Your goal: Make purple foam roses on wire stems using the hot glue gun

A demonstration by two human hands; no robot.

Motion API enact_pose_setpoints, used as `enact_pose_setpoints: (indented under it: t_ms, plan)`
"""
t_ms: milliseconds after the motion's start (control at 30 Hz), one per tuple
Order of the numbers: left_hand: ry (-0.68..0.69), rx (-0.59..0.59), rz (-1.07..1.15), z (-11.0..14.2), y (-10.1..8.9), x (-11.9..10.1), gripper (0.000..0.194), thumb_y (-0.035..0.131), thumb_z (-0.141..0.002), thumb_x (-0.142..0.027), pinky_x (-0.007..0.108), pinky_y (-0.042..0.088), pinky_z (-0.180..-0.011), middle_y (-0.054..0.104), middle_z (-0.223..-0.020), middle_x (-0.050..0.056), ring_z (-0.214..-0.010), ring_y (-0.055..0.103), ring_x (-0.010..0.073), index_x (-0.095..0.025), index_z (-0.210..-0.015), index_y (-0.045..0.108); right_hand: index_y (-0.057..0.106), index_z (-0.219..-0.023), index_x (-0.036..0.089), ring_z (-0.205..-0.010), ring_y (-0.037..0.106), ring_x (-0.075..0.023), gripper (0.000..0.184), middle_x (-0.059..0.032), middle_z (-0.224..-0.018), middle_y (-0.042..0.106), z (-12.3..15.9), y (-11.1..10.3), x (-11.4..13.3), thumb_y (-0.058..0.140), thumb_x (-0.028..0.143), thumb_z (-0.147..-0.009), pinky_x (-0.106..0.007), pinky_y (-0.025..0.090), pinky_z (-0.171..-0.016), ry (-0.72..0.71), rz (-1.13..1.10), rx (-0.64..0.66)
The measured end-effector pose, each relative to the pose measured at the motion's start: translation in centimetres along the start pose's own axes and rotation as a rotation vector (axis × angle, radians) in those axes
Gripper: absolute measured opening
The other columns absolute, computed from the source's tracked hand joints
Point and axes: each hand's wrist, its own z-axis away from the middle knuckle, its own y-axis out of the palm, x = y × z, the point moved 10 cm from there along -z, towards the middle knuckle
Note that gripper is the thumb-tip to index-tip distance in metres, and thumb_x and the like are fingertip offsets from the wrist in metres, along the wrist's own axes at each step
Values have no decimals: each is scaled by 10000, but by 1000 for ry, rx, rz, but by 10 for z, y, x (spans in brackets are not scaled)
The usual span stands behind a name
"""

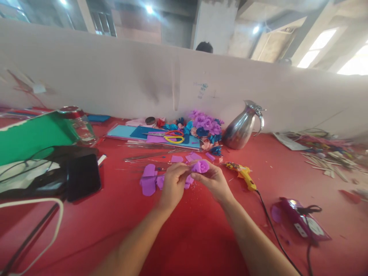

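Between my two hands is a small purple paper flower (pixel 200 166), held above the red table. My right hand (pixel 214 180) pinches it from the right, thumb below the petals. My left hand (pixel 175 180) is closed at the flower's left side, its fingertips partly hiding what they grip. Cut purple paper pieces (pixel 148 180) lie left of and behind my hands. A yellow hot glue gun (pixel 244 176) rests to the right, its cord trailing toward me. Scissors with red and yellow handles (pixel 172 136) lie on coloured paper sheets behind.
Finished paper flowers (pixel 205 128) are heaped by a metal jug (pixel 243 124) at the back. To the left are a glass jar (pixel 80 126), a phone (pixel 83 177) and a green board (pixel 37 132). A purple power strip (pixel 304 220) with cords sits at right. A white partition (pixel 115 73) stands behind.
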Motion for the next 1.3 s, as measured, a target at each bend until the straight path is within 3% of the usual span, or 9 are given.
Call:
enact_pose_setpoints:
  t_ms: [167,300,500,633,800,967,1100,1300]
  plan:
    - [-161,-44,72,-1,-3,21,149,597,-814,-221,263,443,-719,667,-783,28,-761,599,166,-210,-740,725,671,-936,226,-749,624,-170,329,-8,-805,680,0,2,-6,809,306,-648,-319,502,-729,36,-24,24]
    - [-181,-56,104,-1,-3,23,100,630,-774,-226,270,450,-723,667,-765,22,-760,602,172,-212,-729,718,679,-897,216,-739,630,-169,272,-18,-806,694,0,0,-3,785,332,-675,-318,500,-736,29,5,-20]
    - [-186,61,177,-3,9,10,162,606,-793,-237,283,463,-732,657,-744,31,-737,605,169,-226,-696,735,699,-845,242,-790,635,-185,255,-3,-822,693,-1,3,-4,794,372,-648,-359,508,-802,41,-39,6]
    - [-246,100,251,0,15,17,111,652,-773,-288,319,465,-809,683,-798,39,-816,623,192,-242,-743,749,696,-776,235,-739,618,-163,243,10,-772,667,-1,6,-2,810,384,-622,-335,503,-765,44,-91,33]
    - [-407,64,375,8,19,37,152,723,-709,-352,310,475,-683,680,-734,32,-700,595,174,-227,-793,745,674,-716,220,-701,604,-150,259,18,-733,645,-2,7,-1,828,389,-594,-326,494,-753,50,-116,32]
    - [-521,3,577,13,22,50,187,762,-662,-341,254,437,-599,653,-678,14,-623,557,123,-178,-741,715,683,-821,224,-636,591,-132,319,29,-704,643,-2,12,-8,830,388,-589,-293,494,-650,65,-135,52]
    - [-532,-1,681,13,24,54,197,762,-676,-344,264,449,-637,673,-738,18,-670,585,130,-187,-786,714,677,-871,229,-596,574,-127,304,34,-677,622,0,15,-5,808,365,-632,-280,483,-602,43,-131,74]
    - [-525,65,778,10,32,47,180,748,-714,-354,286,463,-717,674,-772,5,-715,595,130,-219,-825,706,708,-876,226,-689,593,-130,253,5,-810,653,1,10,0,778,353,-669,-271,485,-653,22,-148,17]
